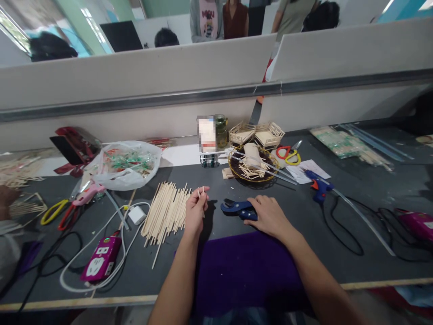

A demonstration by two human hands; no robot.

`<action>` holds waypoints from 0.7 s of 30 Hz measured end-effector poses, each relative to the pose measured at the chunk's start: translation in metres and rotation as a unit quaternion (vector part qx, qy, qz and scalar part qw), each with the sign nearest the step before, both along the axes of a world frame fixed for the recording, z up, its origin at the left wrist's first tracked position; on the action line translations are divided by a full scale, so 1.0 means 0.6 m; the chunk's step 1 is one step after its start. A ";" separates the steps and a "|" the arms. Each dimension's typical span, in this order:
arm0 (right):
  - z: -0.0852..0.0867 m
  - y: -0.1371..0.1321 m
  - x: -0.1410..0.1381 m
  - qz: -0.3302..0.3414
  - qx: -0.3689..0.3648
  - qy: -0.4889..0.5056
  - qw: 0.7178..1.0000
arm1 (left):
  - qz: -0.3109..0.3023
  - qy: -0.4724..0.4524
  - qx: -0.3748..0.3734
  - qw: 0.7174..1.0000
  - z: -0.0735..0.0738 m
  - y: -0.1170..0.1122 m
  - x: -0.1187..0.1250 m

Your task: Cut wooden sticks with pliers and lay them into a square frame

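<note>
My left hand [197, 205] is closed, with the pale tips of thin wooden sticks [203, 190] showing between thumb and fingers. How many it holds is partly hidden by the fingers. To its left lies a spread of loose wooden sticks [162, 212] on the dark table. My right hand [267, 212] is wrapped round the handles of a blue pipe cutter [235, 207], whose jaw points left toward my left hand. The cutter rests on or just above the tabletop, apart from the sticks. A purple cloth [246, 271] lies between my forearms.
Behind my hands stand a basket [233, 168] of short sticks, wooden frames [269, 135] and a phone [207, 134]. On the right are scissors [292, 157] and a blue glue gun [320, 185]. On the left sit a plastic bag [149, 169], pink glue gun [88, 193] and pink power strip [102, 258].
</note>
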State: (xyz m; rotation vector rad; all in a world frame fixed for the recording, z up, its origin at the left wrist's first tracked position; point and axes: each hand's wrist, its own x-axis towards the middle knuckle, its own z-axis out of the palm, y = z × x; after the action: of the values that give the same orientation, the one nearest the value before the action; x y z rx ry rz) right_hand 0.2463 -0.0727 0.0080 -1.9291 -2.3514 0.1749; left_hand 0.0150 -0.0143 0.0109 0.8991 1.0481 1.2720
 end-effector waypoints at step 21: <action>0.030 0.132 -0.084 -0.076 -0.041 -0.029 0.996 | -0.032 0.009 0.003 0.999 -0.001 -0.004 0.007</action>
State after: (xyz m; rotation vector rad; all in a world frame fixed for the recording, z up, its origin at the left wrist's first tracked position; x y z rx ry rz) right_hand 0.1957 0.0067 0.0262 -2.1684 -2.2535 0.2102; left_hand 0.0193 -0.0168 0.0106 0.9430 1.0214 1.2162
